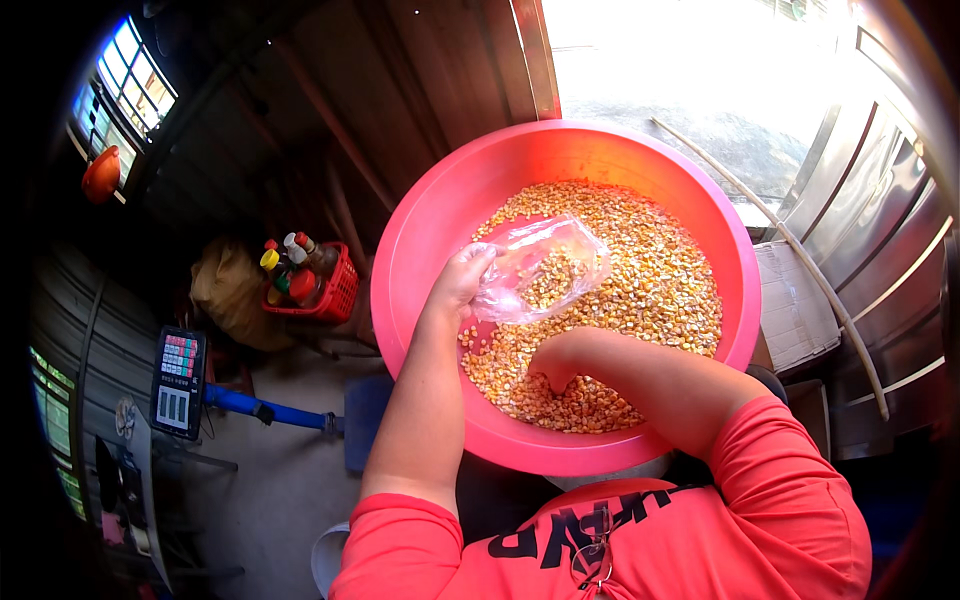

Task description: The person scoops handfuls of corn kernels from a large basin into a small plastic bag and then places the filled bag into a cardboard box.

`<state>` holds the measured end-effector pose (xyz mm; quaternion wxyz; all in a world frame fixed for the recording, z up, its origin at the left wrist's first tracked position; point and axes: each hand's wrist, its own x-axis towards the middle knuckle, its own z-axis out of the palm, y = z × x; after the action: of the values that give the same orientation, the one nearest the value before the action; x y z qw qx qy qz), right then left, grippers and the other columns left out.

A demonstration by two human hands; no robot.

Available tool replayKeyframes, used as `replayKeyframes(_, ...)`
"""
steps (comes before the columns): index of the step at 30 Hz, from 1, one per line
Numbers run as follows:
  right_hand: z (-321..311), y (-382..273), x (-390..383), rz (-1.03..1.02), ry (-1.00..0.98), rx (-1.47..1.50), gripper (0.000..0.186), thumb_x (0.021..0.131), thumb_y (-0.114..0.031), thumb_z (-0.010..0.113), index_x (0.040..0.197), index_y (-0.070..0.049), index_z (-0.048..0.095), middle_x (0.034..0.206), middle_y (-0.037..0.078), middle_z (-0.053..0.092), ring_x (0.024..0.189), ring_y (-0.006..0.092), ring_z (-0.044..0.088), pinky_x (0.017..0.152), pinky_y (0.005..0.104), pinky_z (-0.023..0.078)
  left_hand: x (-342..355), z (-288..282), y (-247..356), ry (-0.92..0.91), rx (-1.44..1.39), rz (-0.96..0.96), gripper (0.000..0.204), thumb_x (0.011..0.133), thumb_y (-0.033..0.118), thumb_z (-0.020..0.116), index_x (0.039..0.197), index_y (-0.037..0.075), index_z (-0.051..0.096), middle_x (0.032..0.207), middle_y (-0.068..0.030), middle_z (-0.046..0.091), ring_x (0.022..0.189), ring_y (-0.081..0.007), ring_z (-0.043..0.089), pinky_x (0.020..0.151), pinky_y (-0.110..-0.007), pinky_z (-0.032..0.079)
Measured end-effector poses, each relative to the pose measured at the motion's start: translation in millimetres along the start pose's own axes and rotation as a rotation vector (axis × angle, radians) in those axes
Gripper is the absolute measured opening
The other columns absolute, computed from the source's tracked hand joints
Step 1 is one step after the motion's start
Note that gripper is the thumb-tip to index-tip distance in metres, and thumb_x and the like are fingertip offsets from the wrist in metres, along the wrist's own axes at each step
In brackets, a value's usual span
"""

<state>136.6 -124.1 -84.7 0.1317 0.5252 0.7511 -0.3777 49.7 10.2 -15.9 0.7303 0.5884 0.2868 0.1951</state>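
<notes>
While gripping a clear plastic bag (540, 268) by its left end with the left hand (466, 278), reaches with the right hand (556, 362) down into the loose corn kernels (660, 270) of a wide pink tub (405, 250). Has the left fingers closed on the thin plastic, with no visible gap between fingers and bag. Cannot tell how far open or closed to call the right hand, with fingertips hidden among the kernels; cannot tell either whether holding any of them.

Holds the bag over the middle to left part of the tub, well inside the rim. Shows in it a long axis slanting from near left to far right, with the gripped part at the left end. Shows also some kernels within its outline, perhaps inside, perhaps only seen through the plastic. Cannot make out surely the direction of its mouth.

Of the two hands, has the left one nearer to the bag, already touching it. Has the right one on the near side of the bag, near but apart, so with the bag almost straight to the far side, and seemingly higher; hardly any offset to left or right.

Beyond the tub, shows at left a red basket (344, 288) with bottles (322, 258), and at right a wooden stick (790, 240) beside a cardboard box (795, 305).
</notes>
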Motion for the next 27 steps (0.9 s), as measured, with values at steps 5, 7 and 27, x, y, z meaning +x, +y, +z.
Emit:
replayKeyframes(5, -15, 8, -20, 0.071, 0.014, 0.278, 0.023, 0.070, -0.012, 0.061, 0.092, -0.007, 0.058, 0.072, 0.009, 0.058, 0.060, 0.0186, 0.057, 0.052, 0.0325, 0.047, -2, 0, 3, -0.011, 0.008, -0.005, 0.018, 0.090, 0.016, 0.050, 0.097, 0.002, 0.058, 0.075, -0.0038, 0.055, 0.062, -0.0117, 0.055, 0.055, -0.028, 0.050)
replayKeyframes(7, -31, 3, -38, 0.063, 0.088, 0.414, 0.018, 0.073, -0.013, 0.061, 0.089, -0.006, 0.057, 0.068, 0.006, 0.056, 0.055, 0.0146, 0.053, 0.047, 0.0293, 0.045, 1, -5, 0, -0.031, 0.021, -0.002, 0.019, 0.089, 0.016, 0.050, 0.099, 0.000, 0.057, 0.085, -0.0099, 0.058, 0.073, -0.0178, 0.060, 0.060, -0.033, 0.054)
replayKeyframes(27, -52, 16, -59, -0.010, 0.664, 0.874, 0.021, 0.077, -0.016, 0.060, 0.093, -0.003, 0.061, 0.080, 0.006, 0.063, 0.068, 0.0150, 0.062, 0.054, 0.0275, 0.051, 9, -14, -12, -0.035, 0.054, 0.031, 0.021, 0.090, 0.017, 0.049, 0.101, 0.000, 0.056, 0.086, -0.0080, 0.058, 0.069, -0.0144, 0.058, 0.058, -0.030, 0.052)
